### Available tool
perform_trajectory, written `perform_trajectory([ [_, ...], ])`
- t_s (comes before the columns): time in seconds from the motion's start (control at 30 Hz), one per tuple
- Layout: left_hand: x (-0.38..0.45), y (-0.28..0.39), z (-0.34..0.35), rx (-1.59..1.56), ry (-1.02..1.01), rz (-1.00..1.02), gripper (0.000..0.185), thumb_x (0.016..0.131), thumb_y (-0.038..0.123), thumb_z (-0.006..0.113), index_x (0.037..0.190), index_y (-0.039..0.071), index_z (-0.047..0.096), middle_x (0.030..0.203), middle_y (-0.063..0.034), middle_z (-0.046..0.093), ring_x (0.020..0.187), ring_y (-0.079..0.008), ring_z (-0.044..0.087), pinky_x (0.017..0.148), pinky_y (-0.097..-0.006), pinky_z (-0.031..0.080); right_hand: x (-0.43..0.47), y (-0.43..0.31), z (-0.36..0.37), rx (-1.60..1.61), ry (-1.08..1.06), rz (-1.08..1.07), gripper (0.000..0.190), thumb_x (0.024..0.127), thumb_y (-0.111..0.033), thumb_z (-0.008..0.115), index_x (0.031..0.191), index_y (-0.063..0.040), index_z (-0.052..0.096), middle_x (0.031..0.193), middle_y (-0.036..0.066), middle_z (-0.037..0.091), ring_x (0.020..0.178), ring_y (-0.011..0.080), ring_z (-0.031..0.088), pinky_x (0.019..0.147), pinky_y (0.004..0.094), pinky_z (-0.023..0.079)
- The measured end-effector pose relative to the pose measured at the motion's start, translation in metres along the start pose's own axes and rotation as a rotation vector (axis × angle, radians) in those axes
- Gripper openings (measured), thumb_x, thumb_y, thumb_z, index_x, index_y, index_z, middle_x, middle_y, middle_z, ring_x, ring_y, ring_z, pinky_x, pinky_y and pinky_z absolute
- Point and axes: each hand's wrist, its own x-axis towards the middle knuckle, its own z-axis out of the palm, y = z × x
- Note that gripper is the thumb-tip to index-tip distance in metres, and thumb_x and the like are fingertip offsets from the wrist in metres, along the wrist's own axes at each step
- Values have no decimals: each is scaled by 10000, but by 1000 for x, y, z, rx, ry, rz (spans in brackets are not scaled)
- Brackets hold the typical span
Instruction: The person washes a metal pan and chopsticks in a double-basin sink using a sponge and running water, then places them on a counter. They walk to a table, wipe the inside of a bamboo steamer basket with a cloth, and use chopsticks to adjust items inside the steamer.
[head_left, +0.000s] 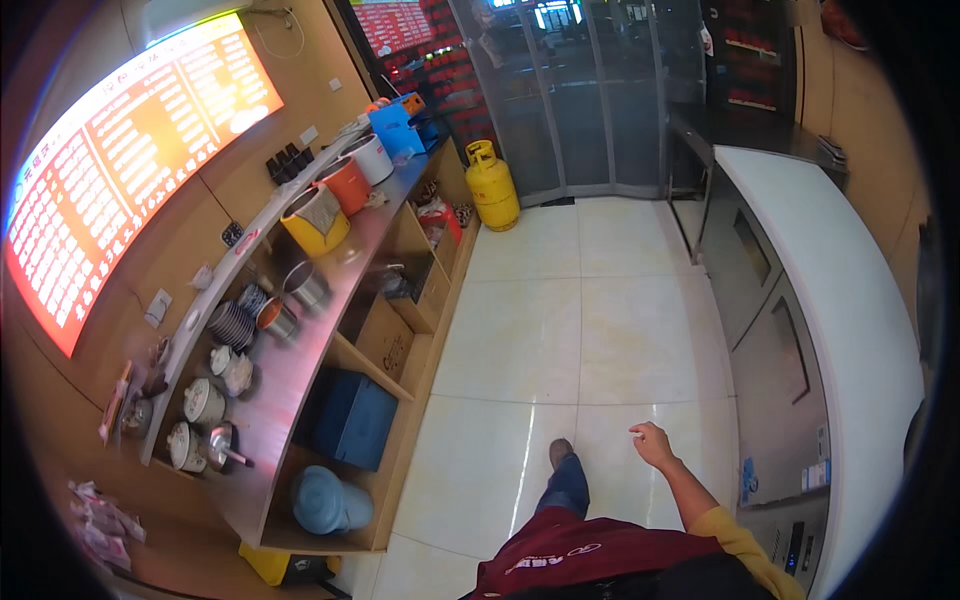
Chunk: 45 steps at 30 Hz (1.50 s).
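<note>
My right hand (652, 444) hangs over the tiled floor (502, 337), its fingers loosely curled and slightly apart. I see nothing held in it. It touches nothing, and the steel refrigerated counter (772, 420) is the nearest thing, to its right. My left hand is out of view. Below me are a dark red apron (570, 551) bearing writing and one foot in a brown shoe (560, 450), forward on the tiles. Along the left runs a steel-topped counter (300, 390), with a steel pot (306, 285), lidded enamel pots (204, 401) and a ladle-like steel utensil (223, 448).
Yellow (319, 232), orange (346, 184) and white (373, 157) round containers stand farther along the left counter. Its shelves hold a blue bin (356, 420) and a lidded blue bucket (330, 501). A yellow gas cylinder (493, 187) stands near the strip curtain (585, 112) at the doorway.
</note>
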Motion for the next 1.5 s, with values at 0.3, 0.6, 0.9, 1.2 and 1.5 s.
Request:
perform_trajectory([
  [0.3,-3,525,161,-69,-149,698,435,815,83,539,1241,28,468,709,-49,540,511,-88,460,424,-258,382,190,103,4,-395,-526,328,336,742,-333,647,1005,-126,675,1028,114,658,987,295,608,884,377,476],
  [0.6,-170,901,456,456,-292,1404,674,833,5,577,1426,96,269,1130,-159,564,909,-229,579,778,-311,484,449,98,20,477,-403,1054,665,735,-494,688,1263,-141,496,1224,134,500,1077,289,510,792,509,468],
  [0.9,-78,975,651,1361,-262,552,1113,608,684,689,1472,288,110,1463,-271,185,1310,-498,247,1019,-545,326,702,110,138,-79,-745,926,961,594,-501,729,1416,-261,292,1432,285,230,1181,478,438,935,507,421],
  [1.2,-20,1085,697,1778,-468,448,854,718,611,639,1425,431,196,1497,-223,83,1337,-452,218,1009,-579,318,803,119,158,-13,-711,1071,876,658,-536,697,1403,-260,329,1420,237,311,1235,401,427,988,506,372],
  [1.5,60,1275,629,1294,-794,1039,692,772,526,623,1323,143,450,1249,-221,487,1185,-353,455,984,-426,395,970,65,202,-12,-575,745,545,821,-540,512,1209,-162,574,1250,155,544,1187,353,478,993,463,377],
])
